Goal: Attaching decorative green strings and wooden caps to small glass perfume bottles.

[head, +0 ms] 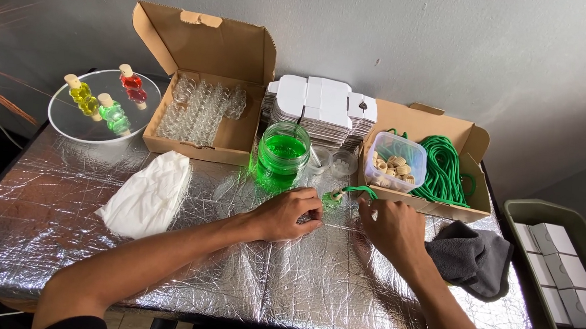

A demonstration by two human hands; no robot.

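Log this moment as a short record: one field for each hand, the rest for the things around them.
left hand: holds a small green bottle on the foil-covered table
right hand: pinches the green cord tied at the bottle's neck
behind the hands: jar of green liquid
left side: white cloth; round tray with three filled bottles
right side: grey cloth; box with green cords

Plain grey wall [452,52] across top of frame; table [163,258] under crinkled silver foil fills centre, daylight glinting off it; dark floor at lower left edge
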